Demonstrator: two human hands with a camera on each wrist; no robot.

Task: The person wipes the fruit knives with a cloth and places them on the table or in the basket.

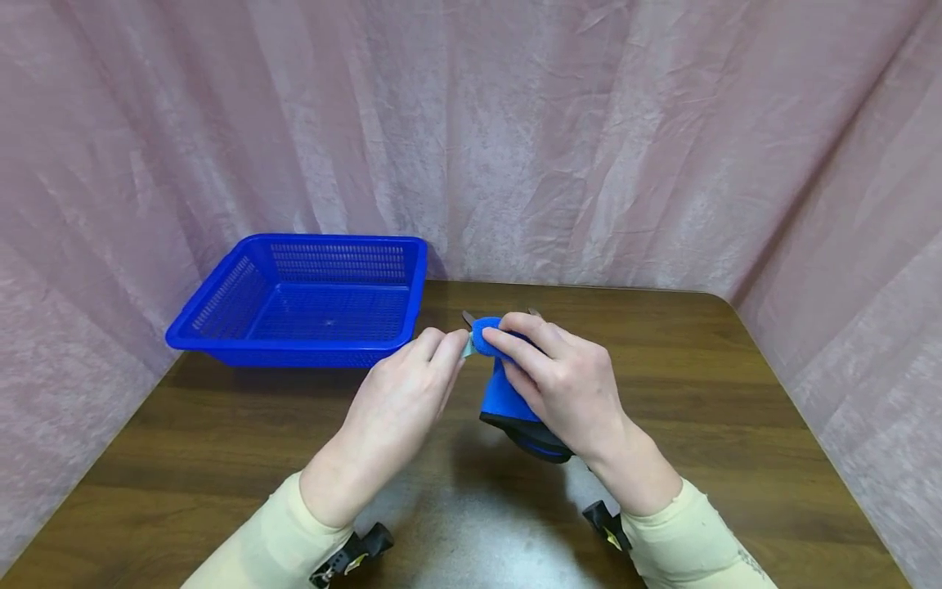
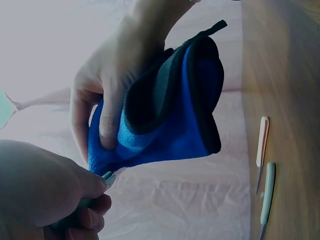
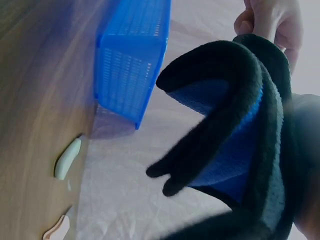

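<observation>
The left hand [image 1: 401,401] is closed narrowly on a pale green handle [image 1: 468,347], only a short bit of which shows past the thumb; whatever it leads to is hidden inside the cloth. The right hand [image 1: 567,376] pinches a blue cleaning cloth [image 1: 504,397] with black edging, folded over just beside the left fingertips, its loose part hanging down above the table, in front of the person. A dark tab [image 2: 215,30] sticks out from its edge.

On the wooden table [image 1: 736,458], beyond the hands, lie two more knives: a green-handled knife [image 2: 268,195] and a peach-handled knife [image 2: 263,141], near each other and apart from the cloth. From the head, hands and cloth stand in the way of both, so that only slivers of metal peep out behind them.

To the left stands a blue plastic basket [image 1: 294,357] with slotted walls, its near right corner close to the left hand and partly behind it in the head view. A pink velvety curtain [image 1: 515,147] hangs behind the table and along its sides. Pale yellow sleeves [image 1: 272,532] cover the forearms, with black straps [image 1: 353,556] at the wrists
</observation>
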